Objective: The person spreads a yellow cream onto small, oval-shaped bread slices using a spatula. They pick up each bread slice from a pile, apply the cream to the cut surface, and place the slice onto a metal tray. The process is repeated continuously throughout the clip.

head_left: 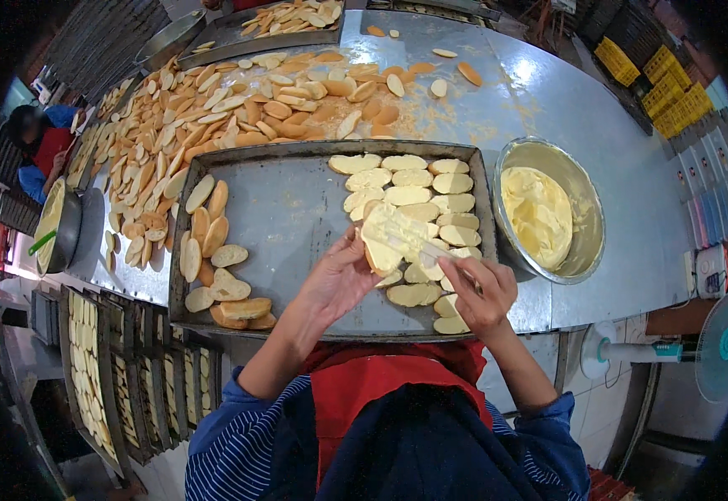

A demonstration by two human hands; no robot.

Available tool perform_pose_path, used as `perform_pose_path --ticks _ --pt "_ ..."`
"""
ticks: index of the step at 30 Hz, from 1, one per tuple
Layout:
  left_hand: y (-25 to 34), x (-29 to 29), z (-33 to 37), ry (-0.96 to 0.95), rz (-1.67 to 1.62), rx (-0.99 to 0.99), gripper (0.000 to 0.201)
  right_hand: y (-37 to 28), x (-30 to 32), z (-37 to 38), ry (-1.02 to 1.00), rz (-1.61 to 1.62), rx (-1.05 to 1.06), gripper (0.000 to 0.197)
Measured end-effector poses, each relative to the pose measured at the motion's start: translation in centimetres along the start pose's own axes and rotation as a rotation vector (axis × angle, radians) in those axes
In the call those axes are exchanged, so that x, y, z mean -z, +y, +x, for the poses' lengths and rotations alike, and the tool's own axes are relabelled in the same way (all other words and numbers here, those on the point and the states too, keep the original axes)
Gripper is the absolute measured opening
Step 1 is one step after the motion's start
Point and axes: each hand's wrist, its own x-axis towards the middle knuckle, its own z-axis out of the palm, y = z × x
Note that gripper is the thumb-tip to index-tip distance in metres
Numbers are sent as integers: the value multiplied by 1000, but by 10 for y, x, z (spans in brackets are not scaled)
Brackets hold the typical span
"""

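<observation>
My left hand [330, 286] is closed on a bread slice [385, 235], tilted and covered with pale yellow cream. In my right hand [482, 297] is a spreading knife [432, 249], its pale blade against the creamed face; its handle is mostly hidden by my fingers. Both hands are above a dark metal baking tray [255, 200]. Rows of cream-covered slices [407, 195] lie along the tray's right side, partly hidden under my hands. Plain bread slices [216, 236] sit loosely at its left side. A metal bowl [591, 238] of yellow cream [532, 204] stands right of the tray.
A large heap of bread slices [238, 104] spreads across the metal table [631, 184] behind the tray. Another tray [263, 37] with slices is at the far edge. Filled trays [88, 367] stand in a rack at lower left. A person [42, 150] works at far left by another bowl [65, 234].
</observation>
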Motion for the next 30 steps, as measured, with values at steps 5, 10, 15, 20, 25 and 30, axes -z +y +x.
perform_pose_path --ticks 5,10,15,20,25,30 --pt "-4 5 -4 -1 -1 21 50 9 -17 16 -76 -17 -110 49" --pt "2 5 -8 46 186 -27 54 4 -14 10 45 188 -306 57" --pt "5 12 -22 236 551 -1 43 3 16 -6 34 208 -480 55" --pt "2 52 -39 135 1048 147 44 14 32 -31 74 178 -657 51" --pt "-4 48 -38 85 1448 272 45 17 37 -42 113 146 -728 48" --pt "-3 36 -34 21 1771 296 41 20 39 -46 121 134 -745 44"
